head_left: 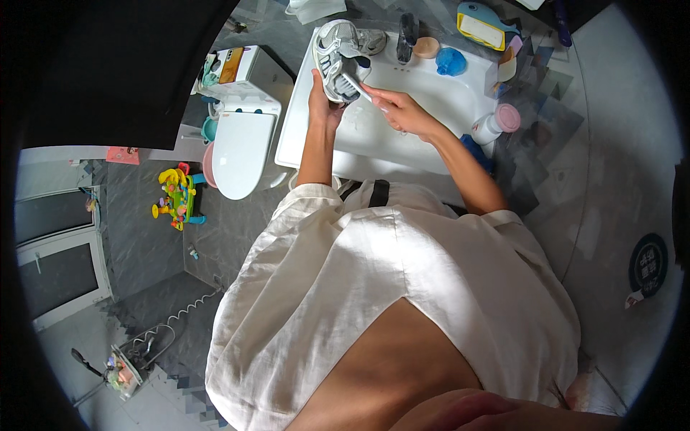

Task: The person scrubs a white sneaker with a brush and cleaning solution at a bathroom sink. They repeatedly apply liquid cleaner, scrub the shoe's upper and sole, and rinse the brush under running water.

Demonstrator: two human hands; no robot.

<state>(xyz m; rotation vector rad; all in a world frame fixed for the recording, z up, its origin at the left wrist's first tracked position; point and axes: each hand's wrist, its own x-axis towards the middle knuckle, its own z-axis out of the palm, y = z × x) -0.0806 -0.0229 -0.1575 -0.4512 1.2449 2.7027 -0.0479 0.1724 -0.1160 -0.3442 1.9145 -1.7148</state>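
Observation:
A grey and white sneaker [337, 54] is held up over the left part of the white washbasin [458, 97]. My left hand [323, 105] grips it from below, at its near end. In my right hand [399, 110] is a white-handled brush [353, 86], its pale bristles against the shoe near the opening. A second sneaker [372, 41] lies behind the first, at the basin's back left corner, and is partly hidden by it.
Along the basin's back stand a dark faucet [407, 37], a round peach-coloured item [426, 47] and a blue translucent item [450, 61]. A white bottle with a pink lid [496, 124] is at the right edge. Left of the basin is a closed toilet [242, 153].

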